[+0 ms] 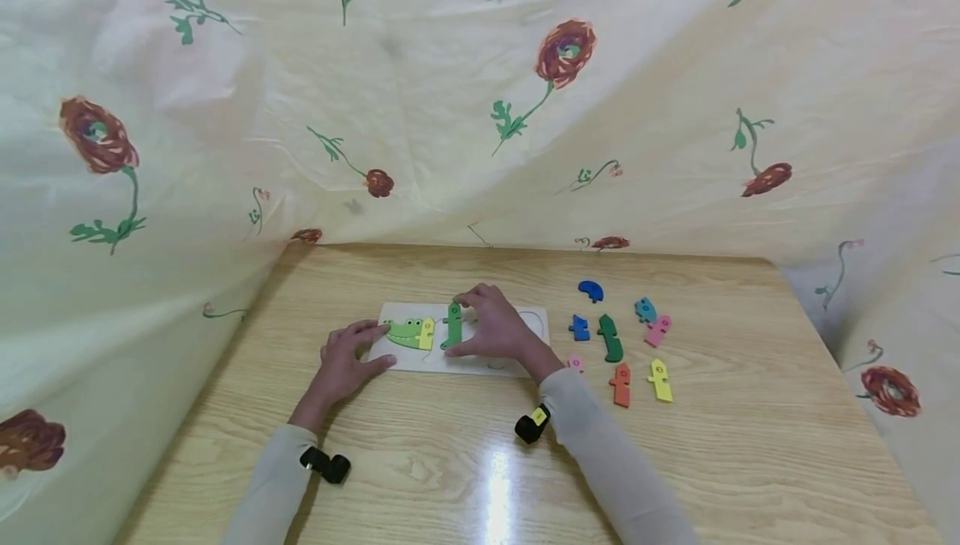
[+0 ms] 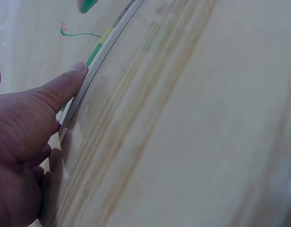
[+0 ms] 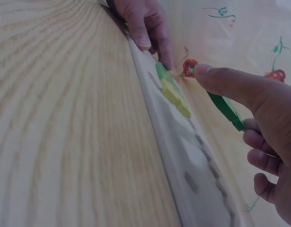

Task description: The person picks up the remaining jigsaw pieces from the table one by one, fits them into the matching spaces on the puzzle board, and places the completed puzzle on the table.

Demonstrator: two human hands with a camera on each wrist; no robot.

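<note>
A white puzzle board (image 1: 420, 364) lies on the table with a green crocodile head piece (image 1: 403, 333) and a yellow piece (image 1: 426, 333) side by side at its left. My left hand (image 1: 351, 362) rests at the board's left end, thumb and forefinger spread and fairly straight over it. My right hand (image 1: 495, 324) pinches a green puzzle piece (image 3: 226, 111) by its two ends, between thumb and fingers. This piece is held above the board, just right of the yellow one. My right hand covers part of the board's right half in the head view.
Loose puzzle pieces lie right of the board: a dark green one (image 1: 611, 338), a red one (image 1: 621, 385), a yellow one (image 1: 660, 380), a pink one (image 1: 657, 330), a teal one (image 1: 645, 309) and blue ones (image 1: 591, 291). Flowered cloth (image 1: 420, 95) hangs around the table.
</note>
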